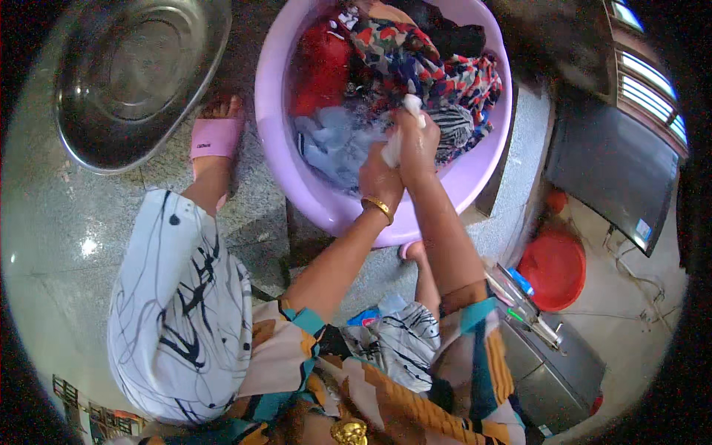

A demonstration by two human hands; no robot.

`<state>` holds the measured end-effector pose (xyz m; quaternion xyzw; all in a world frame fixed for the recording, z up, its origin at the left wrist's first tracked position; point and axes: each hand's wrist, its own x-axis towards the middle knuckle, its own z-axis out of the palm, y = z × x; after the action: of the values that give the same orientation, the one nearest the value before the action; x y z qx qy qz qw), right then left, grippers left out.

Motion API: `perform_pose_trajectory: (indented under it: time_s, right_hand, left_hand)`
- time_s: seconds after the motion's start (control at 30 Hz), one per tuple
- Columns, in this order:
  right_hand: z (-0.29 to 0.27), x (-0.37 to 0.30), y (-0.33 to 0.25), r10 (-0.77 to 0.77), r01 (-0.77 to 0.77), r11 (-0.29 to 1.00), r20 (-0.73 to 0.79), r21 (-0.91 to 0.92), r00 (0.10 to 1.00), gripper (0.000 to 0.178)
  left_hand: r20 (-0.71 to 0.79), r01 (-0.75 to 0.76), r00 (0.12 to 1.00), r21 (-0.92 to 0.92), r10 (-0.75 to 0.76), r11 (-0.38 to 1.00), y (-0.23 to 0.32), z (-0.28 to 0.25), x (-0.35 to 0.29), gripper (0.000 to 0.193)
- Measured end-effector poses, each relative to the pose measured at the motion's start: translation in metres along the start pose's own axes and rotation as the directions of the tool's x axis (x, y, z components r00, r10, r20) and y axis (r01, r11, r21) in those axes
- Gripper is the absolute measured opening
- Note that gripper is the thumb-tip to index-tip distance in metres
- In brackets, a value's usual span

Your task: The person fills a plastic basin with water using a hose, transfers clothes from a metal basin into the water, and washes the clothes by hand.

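Both my hands are closed on a wet white cloth (pixel 392 150) above a large purple tub (pixel 274 148). My left hand (pixel 380 180), with a gold bracelet at the wrist, grips its lower end. Just above and to the right, my right hand (pixel 420 146) is wrapped round the cloth, and a white end pokes out over the fingers. Beneath them, pale blue cloth (pixel 331 144) lies in the water. Red cloth (pixel 325 67), camouflage-patterned clothes (pixel 386 44) and a striped black-and-white piece (pixel 452 127) fill the rest of the tub.
A wide metal basin (pixel 89 137) stands at the upper left. My foot in a pink slipper (pixel 215 139) is beside the tub. On the right are a red basin (pixel 556 267), a flat dark screen (pixel 612 170) and a grey appliance (pixel 549 371).
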<state>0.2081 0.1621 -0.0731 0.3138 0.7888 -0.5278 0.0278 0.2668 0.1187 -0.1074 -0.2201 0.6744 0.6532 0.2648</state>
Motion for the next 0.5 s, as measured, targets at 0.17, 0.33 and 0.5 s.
perform_pose_trajectory:
  time_s: [0.17,0.33,0.5]
  right_hand:
    - [0.03,0.002,0.019,-0.017,-0.047,0.963,0.234,0.264,0.972,0.06]
    - [0.055,0.004,0.045,-0.29,0.332,0.922,0.214,-0.199,0.933,0.067]
    - [0.071,0.017,0.096,0.099,0.279,0.563,0.398,-0.778,0.912,0.054]
  left_hand:
    - [-0.412,-0.114,0.909,-0.088,0.068,0.99,-0.001,-0.03,0.043,0.052]
    - [-0.452,-0.185,0.889,-0.208,0.073,0.96,-0.07,-0.031,0.067,0.056]
    - [-0.478,-0.099,0.824,-0.648,-0.302,0.755,-0.054,-0.035,0.066,0.038]
